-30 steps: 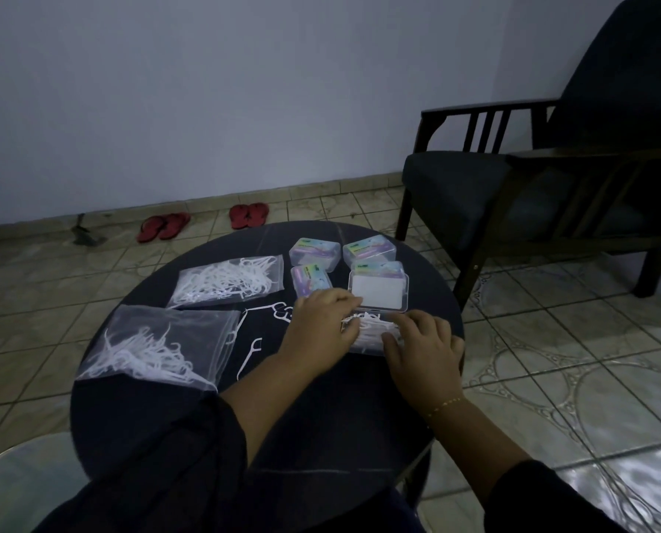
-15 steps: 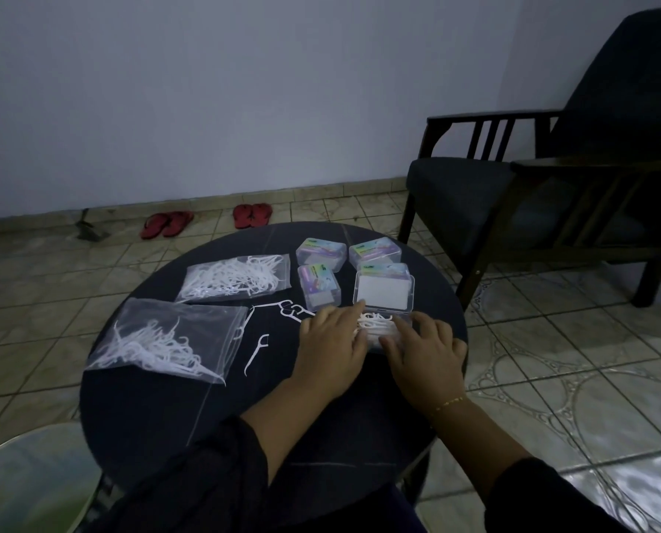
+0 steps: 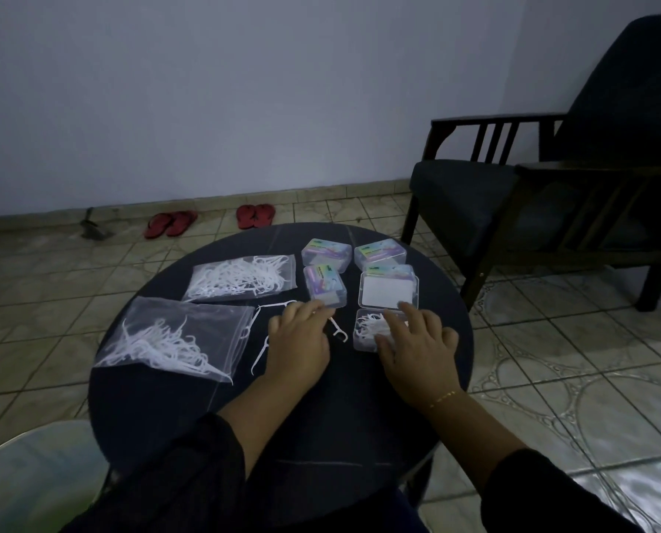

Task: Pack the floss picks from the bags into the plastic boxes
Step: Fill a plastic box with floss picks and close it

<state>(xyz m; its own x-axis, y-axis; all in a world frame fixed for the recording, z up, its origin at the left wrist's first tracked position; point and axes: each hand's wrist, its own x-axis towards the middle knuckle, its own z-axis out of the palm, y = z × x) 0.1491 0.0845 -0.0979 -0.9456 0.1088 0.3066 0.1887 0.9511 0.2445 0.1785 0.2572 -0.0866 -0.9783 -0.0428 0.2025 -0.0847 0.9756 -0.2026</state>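
Floss picks (image 3: 371,327) under right hand (image 3: 417,348); left hand (image 3: 298,340) beside.

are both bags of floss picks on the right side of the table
No, both bags lie on the left part of the table, while the plastic boxes sit to the right.

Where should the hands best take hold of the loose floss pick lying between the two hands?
Probably at the thin straight handle of the floss pick, pinched from above. It lies flat on the table. Its forked head points toward the open box, and the left hand is beside the handle.
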